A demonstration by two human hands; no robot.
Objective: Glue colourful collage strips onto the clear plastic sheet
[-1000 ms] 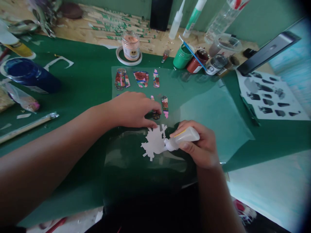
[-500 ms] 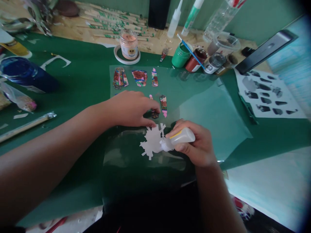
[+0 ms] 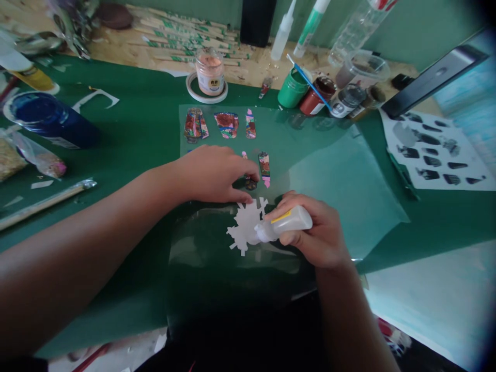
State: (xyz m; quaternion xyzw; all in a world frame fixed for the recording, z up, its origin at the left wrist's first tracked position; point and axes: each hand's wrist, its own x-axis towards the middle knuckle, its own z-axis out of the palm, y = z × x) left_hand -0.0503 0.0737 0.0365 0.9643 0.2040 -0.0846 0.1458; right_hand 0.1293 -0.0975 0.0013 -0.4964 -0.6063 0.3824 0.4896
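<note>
Green covers the table [image 3: 127,129], on which we see, left to right: the left hand [image 3: 217,173], thumb and forefinger parted, thumb tip at the upper edge of a white paper cutout [image 3: 245,225]; the cutout, lying between the hands; the bottle [image 3: 296,218], tilted, its tip over the cutout's right side; and the right hand [image 3: 323,232], closed around the bottle.
</note>
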